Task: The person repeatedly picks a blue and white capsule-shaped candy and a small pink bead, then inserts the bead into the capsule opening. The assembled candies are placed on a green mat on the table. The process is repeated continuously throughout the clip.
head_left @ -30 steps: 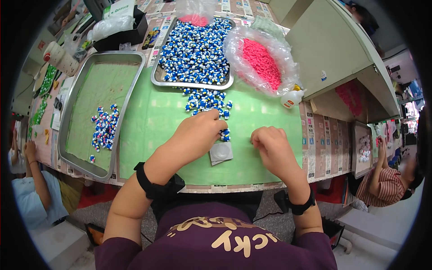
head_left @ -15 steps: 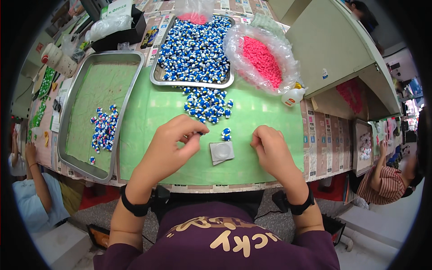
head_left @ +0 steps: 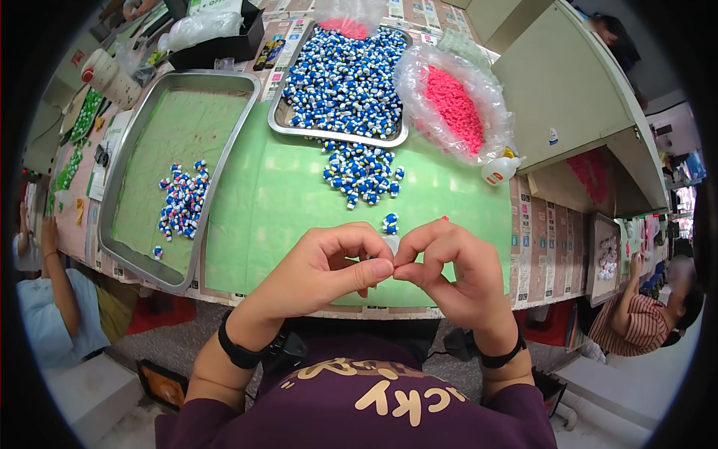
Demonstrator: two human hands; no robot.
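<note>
My left hand (head_left: 336, 266) and my right hand (head_left: 452, 269) meet over the green cloth (head_left: 247, 224), thumbs and fingertips pinched together. Whatever is between them is too small and covered to make out. Just beyond the fingertips stands one small blue-and-white figure (head_left: 390, 224). The pale square pad (head_left: 392, 242) is mostly hidden behind my fingers. A bit of pink (head_left: 445, 218) shows beyond my right hand's knuckles. Farther off, a loose pile of blue-and-white figures (head_left: 359, 176) lies in front of a metal tray (head_left: 340, 136) heaped with more.
At left, a second metal tray (head_left: 177, 283) holds a small heap of figures with pink parts. An open plastic bag of pink pieces (head_left: 455, 105) and a white bottle (head_left: 499, 170) stand at right, beside a grey cabinet (head_left: 576, 97). Other people sit at both sides.
My right hand has moved left and my left hand right and nearer to me; their fingertips now meet over the square pad, covering most of it. The view has shifted slightly.
</note>
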